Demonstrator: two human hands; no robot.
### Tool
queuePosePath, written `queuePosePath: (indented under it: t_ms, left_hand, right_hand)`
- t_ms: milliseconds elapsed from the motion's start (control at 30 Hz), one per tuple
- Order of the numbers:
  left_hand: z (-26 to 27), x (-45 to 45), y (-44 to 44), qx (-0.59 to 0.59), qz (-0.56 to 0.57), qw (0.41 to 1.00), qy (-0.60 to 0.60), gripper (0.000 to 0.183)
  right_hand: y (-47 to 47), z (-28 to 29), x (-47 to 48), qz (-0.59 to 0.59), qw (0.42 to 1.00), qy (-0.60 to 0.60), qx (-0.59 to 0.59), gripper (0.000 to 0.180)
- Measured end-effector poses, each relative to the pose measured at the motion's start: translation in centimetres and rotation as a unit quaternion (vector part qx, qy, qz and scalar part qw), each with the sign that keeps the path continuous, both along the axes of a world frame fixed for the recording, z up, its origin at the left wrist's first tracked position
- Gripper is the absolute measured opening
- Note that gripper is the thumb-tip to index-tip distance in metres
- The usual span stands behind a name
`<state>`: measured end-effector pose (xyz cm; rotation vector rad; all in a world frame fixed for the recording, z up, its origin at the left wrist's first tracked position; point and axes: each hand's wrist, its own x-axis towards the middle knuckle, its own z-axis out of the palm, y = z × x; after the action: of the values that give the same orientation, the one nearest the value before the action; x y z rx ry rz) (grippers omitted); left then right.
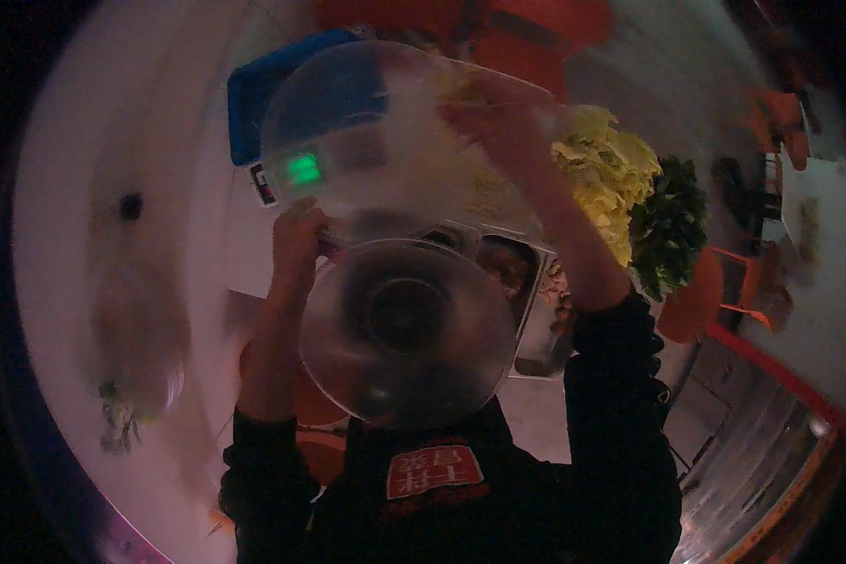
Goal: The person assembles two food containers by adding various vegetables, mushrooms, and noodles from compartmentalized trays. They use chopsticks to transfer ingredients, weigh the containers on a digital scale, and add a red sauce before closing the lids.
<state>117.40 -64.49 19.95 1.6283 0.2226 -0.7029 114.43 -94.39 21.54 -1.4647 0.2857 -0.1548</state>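
In the dim light two round, see-through covers or bowls appear before me; a large upper one [409,141] and a smaller lower one [407,335] near my chest. My left hand [302,224] is at the edge between them, its fingers bent; whether it grips a rim is unclear. Seen through the upper clear piece, my right hand [476,116] is blurred, with something pale yellowish near its fingers. Right of my right forearm lie yellow leafy vegetables [606,173] and dark green leaves [670,225]. Metal trays [536,359] with reddish food are partly hidden behind the lower piece.
A blue plastic crate [247,106] stands at the upper left, beside a green lit display [304,168]. Orange chairs [691,296] are at the right and top. A ribbed metal surface with a red edge [768,352] lies at the lower right.
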Motion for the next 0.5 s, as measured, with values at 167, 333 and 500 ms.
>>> queuePosePath:
  t_ms: [167, 333, 500]
  left_hand:
    - [-0.2, -0.1, 0.2, -0.007, -0.013, 1.000, 0.004, 0.048]
    - [-0.1, 0.1, 2.5, 0.020, -0.042, 0.998, -0.038, 0.051]
    - [1.1, -0.3, 4.4, 0.046, 0.027, 0.998, -0.026, 0.049]
  right_hand:
    - [3.7, -1.8, 1.6, 0.044, 0.940, 0.013, -0.337, 0.043]
    - [-6.6, -11.2, 0.8, -0.052, 0.954, 0.056, -0.289, 0.048]
    - [-8.7, -23.7, -0.1, -0.027, 0.794, 0.252, -0.552, 0.063]
